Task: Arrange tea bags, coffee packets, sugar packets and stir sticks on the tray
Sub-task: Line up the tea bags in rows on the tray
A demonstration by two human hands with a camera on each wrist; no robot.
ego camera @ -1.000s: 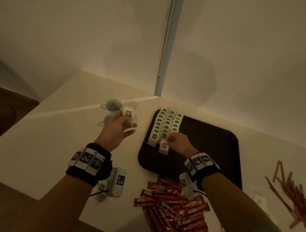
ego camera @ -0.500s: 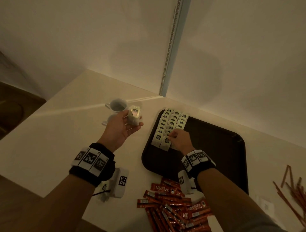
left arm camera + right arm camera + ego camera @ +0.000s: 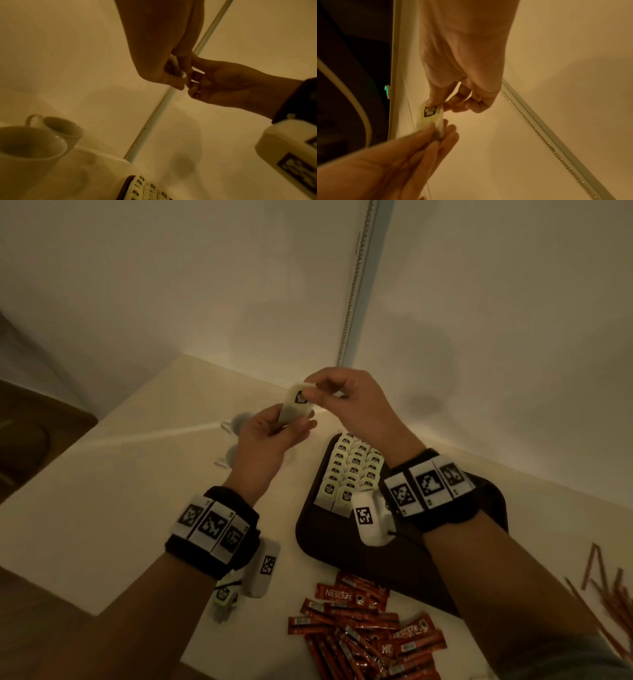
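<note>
Tea bags look mostly done: three neat overlapping rows of tea bags (image 3: pixel 352 470) fill the far-left corner of the dark tray (image 3: pixel 479 563), w/ the rest of the tray floor bare. One more tea bag (image 3: pixel 297 405) is up in the air betw. both hands, above the tabletop (image 3: pixel 102 491) just left of the tray's far-left corner: left hand (image 3: pixel 267 440) has thumb & fingers curled round its lower end, right hand (image 3: pixel 356 402) pinches its top edge w/ thumb & forefinger, other fingers loosely curled. Judging by that, it's being passed or straightened before joining the rows. Still to do: coffee packets (image 3: pixel 363 631), a loose red heap on the tabletop near edge just in front of the tray; stir sticks (image 3: pixel 609 594), scattered at the right edge of the tabletop; sugar packets can't be made out for sure, too dim. So roughly one of four kinds placed. Around: two white cups (image 3: pixel 34 143) on the tabletop left of the tray, close under the left hand, likely to be knocked if it drops low. Nothing blocks the tray's free area; the right forearm crosses over it.
</note>
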